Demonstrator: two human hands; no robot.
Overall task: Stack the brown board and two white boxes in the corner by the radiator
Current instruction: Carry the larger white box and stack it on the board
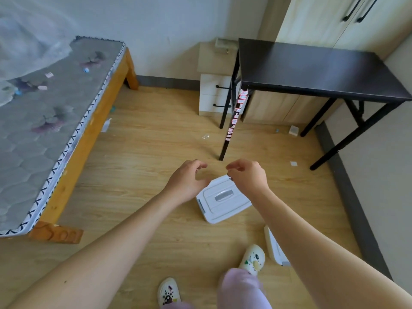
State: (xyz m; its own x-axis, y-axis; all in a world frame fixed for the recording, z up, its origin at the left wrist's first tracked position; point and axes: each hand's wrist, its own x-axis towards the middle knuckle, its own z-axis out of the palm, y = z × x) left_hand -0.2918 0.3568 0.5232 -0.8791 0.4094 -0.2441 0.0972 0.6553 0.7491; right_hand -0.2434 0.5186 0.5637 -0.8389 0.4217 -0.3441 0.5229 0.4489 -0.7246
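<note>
I held my left hand (186, 182) and right hand (248, 177) out above the floor (142, 152), fingers loosely curled and apart, gripping nothing. One white box (223, 200) lay on the floor beneath them, a second white box (275, 247) beside my right shoe (253, 258).

Smooth white plastic box (223, 199) on matt wood-grain floor (156, 141)

We see a white box (223, 200) lying flat on the wooden floor, lid up, with a grey recessed handle and a grey side latch, turned askew. We see a second white box (275, 248) on the floor nearby, mostly hidden.
</note>
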